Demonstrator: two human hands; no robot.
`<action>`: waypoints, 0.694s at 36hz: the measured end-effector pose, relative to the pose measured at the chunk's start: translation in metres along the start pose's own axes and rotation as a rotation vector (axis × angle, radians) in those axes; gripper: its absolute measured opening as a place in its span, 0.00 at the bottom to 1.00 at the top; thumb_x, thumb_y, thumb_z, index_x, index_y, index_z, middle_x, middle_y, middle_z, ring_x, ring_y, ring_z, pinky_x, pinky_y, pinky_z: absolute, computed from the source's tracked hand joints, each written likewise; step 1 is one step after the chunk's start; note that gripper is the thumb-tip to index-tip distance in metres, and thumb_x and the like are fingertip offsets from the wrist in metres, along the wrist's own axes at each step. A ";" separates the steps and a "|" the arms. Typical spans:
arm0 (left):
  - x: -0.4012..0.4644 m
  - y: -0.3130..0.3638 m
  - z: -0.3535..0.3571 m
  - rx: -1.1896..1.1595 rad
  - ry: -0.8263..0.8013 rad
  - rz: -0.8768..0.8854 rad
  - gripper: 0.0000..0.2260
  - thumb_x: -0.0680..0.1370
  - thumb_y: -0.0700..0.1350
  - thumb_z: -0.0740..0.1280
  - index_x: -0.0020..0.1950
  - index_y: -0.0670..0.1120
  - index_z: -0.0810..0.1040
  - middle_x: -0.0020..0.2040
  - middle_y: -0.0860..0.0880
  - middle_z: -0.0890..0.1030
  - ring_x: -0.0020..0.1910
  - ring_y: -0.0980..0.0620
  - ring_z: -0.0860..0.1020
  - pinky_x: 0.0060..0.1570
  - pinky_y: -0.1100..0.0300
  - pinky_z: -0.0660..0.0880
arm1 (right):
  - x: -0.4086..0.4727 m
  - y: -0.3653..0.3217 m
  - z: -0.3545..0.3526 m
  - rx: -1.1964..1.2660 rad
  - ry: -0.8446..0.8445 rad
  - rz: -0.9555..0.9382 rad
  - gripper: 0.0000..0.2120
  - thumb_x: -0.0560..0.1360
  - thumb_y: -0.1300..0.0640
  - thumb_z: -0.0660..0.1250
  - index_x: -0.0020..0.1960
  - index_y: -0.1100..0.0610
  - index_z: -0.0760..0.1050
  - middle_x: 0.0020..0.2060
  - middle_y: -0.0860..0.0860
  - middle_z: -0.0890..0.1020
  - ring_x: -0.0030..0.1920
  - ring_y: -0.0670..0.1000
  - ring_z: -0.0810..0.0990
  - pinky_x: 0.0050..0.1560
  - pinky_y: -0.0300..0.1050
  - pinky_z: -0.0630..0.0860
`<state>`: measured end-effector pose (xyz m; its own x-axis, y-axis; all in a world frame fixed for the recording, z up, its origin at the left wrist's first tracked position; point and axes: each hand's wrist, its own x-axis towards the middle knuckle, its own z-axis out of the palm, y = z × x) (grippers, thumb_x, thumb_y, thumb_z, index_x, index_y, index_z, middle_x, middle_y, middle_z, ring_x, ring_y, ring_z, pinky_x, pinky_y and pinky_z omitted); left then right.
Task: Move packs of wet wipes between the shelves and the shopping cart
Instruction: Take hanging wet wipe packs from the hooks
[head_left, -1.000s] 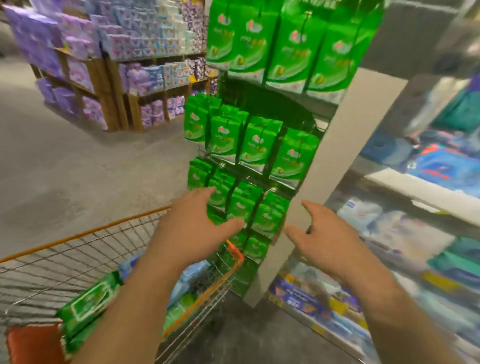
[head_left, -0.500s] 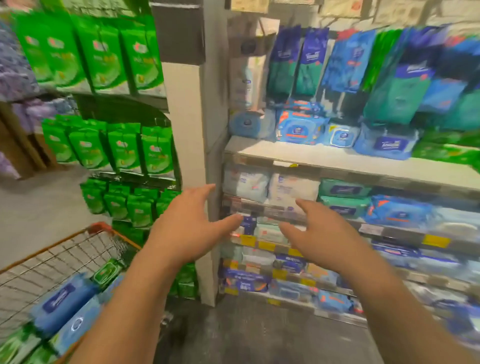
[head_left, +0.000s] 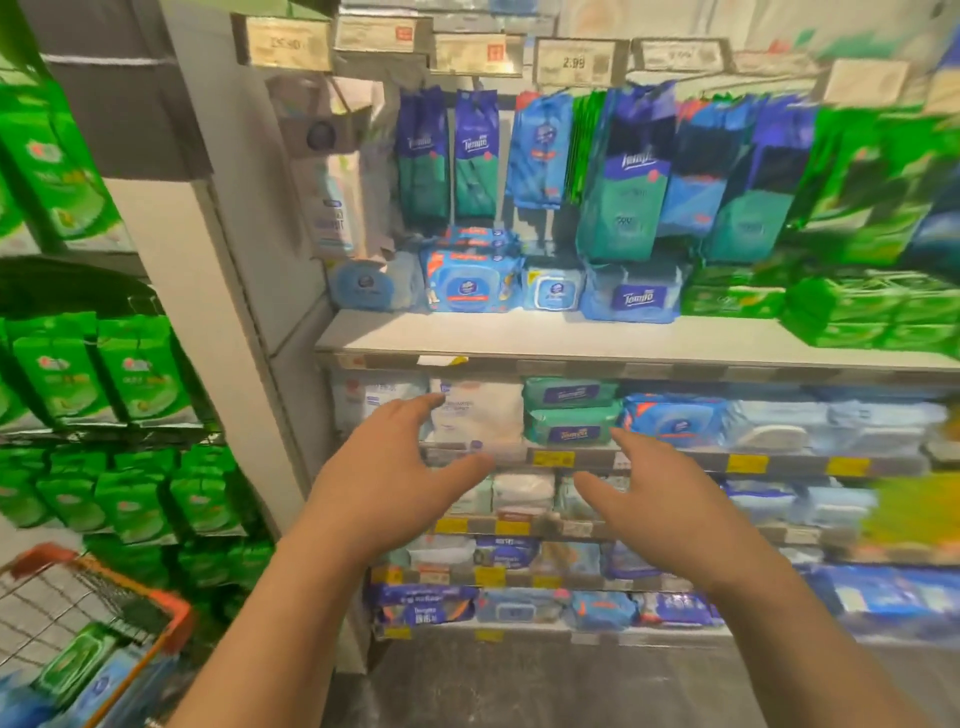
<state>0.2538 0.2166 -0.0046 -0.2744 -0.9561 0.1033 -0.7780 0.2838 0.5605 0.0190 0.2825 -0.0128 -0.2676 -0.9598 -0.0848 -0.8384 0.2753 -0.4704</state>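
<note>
Wet wipes packs fill the big shelves (head_left: 623, 340) in front of the person, from about 10 o'clock round to 4 o'clock. Rows of packs sit on each level, blue ones, white ones and green ones, and taller packs hang from hooks at the top near 12 o'clock. More green packs (head_left: 104, 374) hang on the end rack at 9 o'clock.

Next biggest is the shopping cart (head_left: 130, 613), down at 8 o'clock. Only its orange corner and some wire show. A few packs lie inside it already, a green pack (head_left: 72, 662) and some blue ones just beside it.

Then come the two hands, both reaching out toward the middle shelves. Neither hand holds anything. The left hand (head_left: 384, 467) has its fingers spread and loose, with its fingertips in front of a white pack (head_left: 480, 415) on the second shelf, at about 11 o'clock from the hand. I cannot tell if it touches the pack. The right hand (head_left: 660, 499) is loose and spread too, and sits just below two teal packs (head_left: 571, 410) stacked one on the other.

I think the person is at the step of reaching for a pack on the shelf. The next move calls for pushing the hands a bit further in, closing the fingers round one pack, and pulling it out without knocking its neighbours. After that it would swing down to the cart at 8 o'clock.
</note>
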 end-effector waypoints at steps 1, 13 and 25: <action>0.007 0.003 0.002 -0.007 -0.001 0.006 0.38 0.70 0.72 0.65 0.77 0.61 0.62 0.76 0.58 0.66 0.73 0.54 0.67 0.68 0.49 0.70 | 0.003 0.003 -0.002 0.003 0.009 0.013 0.37 0.80 0.38 0.62 0.82 0.52 0.54 0.80 0.47 0.60 0.79 0.49 0.60 0.75 0.46 0.61; 0.122 0.013 0.032 -0.132 -0.026 0.141 0.36 0.70 0.70 0.66 0.76 0.60 0.65 0.74 0.57 0.69 0.72 0.56 0.68 0.69 0.54 0.67 | 0.081 0.018 -0.028 -0.045 0.089 0.151 0.37 0.80 0.39 0.63 0.82 0.53 0.56 0.80 0.49 0.62 0.78 0.50 0.61 0.74 0.43 0.59; 0.226 0.023 0.037 -0.205 -0.076 0.218 0.36 0.71 0.67 0.69 0.76 0.57 0.66 0.74 0.56 0.70 0.72 0.54 0.68 0.70 0.54 0.66 | 0.159 0.006 -0.048 -0.073 0.213 0.183 0.36 0.80 0.39 0.62 0.82 0.52 0.57 0.80 0.48 0.62 0.78 0.48 0.60 0.75 0.42 0.58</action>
<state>0.1531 0.0098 0.0008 -0.4698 -0.8637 0.1824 -0.5680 0.4539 0.6866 -0.0514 0.1336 0.0136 -0.5052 -0.8626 0.0278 -0.7968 0.4538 -0.3989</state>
